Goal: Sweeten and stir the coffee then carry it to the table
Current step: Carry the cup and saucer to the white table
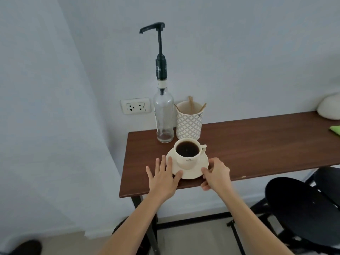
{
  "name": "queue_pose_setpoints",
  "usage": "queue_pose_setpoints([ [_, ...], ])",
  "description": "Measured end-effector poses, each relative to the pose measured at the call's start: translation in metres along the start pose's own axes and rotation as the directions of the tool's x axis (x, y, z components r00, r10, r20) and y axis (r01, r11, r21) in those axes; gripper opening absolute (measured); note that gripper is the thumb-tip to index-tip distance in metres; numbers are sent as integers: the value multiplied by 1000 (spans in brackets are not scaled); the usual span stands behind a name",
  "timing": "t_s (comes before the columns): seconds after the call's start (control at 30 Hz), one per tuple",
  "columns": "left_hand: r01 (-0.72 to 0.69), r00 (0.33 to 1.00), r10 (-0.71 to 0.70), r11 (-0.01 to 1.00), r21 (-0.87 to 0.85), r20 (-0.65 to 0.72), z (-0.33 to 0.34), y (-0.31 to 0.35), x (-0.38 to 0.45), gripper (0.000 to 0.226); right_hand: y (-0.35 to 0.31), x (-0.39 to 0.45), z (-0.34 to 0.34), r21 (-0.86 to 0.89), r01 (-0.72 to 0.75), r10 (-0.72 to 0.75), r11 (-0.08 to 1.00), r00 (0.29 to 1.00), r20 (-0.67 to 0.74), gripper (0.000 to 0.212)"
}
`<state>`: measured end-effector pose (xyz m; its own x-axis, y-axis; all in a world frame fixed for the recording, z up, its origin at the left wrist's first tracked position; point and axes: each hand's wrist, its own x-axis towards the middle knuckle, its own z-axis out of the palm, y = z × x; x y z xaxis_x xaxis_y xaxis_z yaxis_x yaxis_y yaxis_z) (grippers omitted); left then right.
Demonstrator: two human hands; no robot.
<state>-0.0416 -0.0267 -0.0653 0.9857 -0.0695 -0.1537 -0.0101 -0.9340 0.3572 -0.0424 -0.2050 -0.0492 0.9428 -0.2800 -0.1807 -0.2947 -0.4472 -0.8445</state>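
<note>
A white cup of black coffee point(187, 150) stands on a white saucer point(195, 173) near the front edge of the brown table point(257, 144). My left hand point(162, 178) lies flat with fingers spread, its thumb and forefinger resting on the saucer's left rim. My right hand point(217, 173) is at the saucer's right rim, thumb on the rim, the other fingers curled over the table's front edge. A clear syrup bottle with a tall black pump point(163, 115) stands just behind the cup. Beside it is a patterned holder with wooden stir sticks point(189, 120).
The table stands against a pale wall with a power socket point(135, 106) at its left. A black chair point(303, 208) is at the lower right. A white rounded object point(329, 109) and something green point(335, 130) sit at the table's far right.
</note>
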Motion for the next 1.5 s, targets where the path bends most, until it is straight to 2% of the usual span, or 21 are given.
queue_pose_setpoints([
  [0.2, -40, 999, 40, 999, -6, 19, 2, -7, -9, 72, -1, -17, -2, 93, -76, 72, 993, 997, 38, 29],
  [0.37, -87, 996, 88, 996, -24, 24, 3, -15, -20, 72, 3, -34, 2, 235, -141, 94, 962, 975, 199, 44],
  [0.43, -106, 994, 107, 994, -33, 33, 4, -17, -26, 72, 11, -40, 5, 393, -164, 60, 905, 963, 263, 50],
  [0.5, -124, 991, 126, 991, -40, 47, 5, -18, -32, 73, 20, -43, 6, 555, -214, 38, 804, 950, 311, 57],
  [0.57, -137, 989, 139, 990, -40, 55, 8, -20, -39, 74, 27, -45, 6, 629, -241, 25, 739, 943, 333, 59],
  [0.77, -115, 993, 117, 992, -59, 28, 17, -16, -61, 75, 40, -53, -2, 658, -289, 20, 696, 923, 384, 57],
  [0.93, -40, 999, 32, 972, -230, -37, 25, -7, -91, 76, 48, -64, -13, 627, -320, -9, 710, 887, 462, 49],
  [1.03, -5, 995, -39, 890, -457, -88, 26, 0, -116, 74, 46, -70, -23, 601, -338, -38, 724, 851, 523, 47],
  [1.17, -29, 973, -157, 646, -763, -170, 26, 8, -153, 63, 39, -81, -32, 530, -322, -83, 784, 793, 604, 50],
  [1.27, -42, 938, -269, 541, -840, -221, 27, 12, -184, 54, 31, -99, -33, 493, -305, -126, 815, 737, 664, 49],
  [1.37, -49, 887, -398, 424, -905, -234, 27, 13, -219, 56, 22, -122, -29, 457, -286, -171, 842, 661, 730, 49],
  [1.5, -65, 804, -529, 373, -926, -270, 28, -1, -277, 55, 15, -161, -15, 420, -252, -235, 872, 537, 810, 48],
])
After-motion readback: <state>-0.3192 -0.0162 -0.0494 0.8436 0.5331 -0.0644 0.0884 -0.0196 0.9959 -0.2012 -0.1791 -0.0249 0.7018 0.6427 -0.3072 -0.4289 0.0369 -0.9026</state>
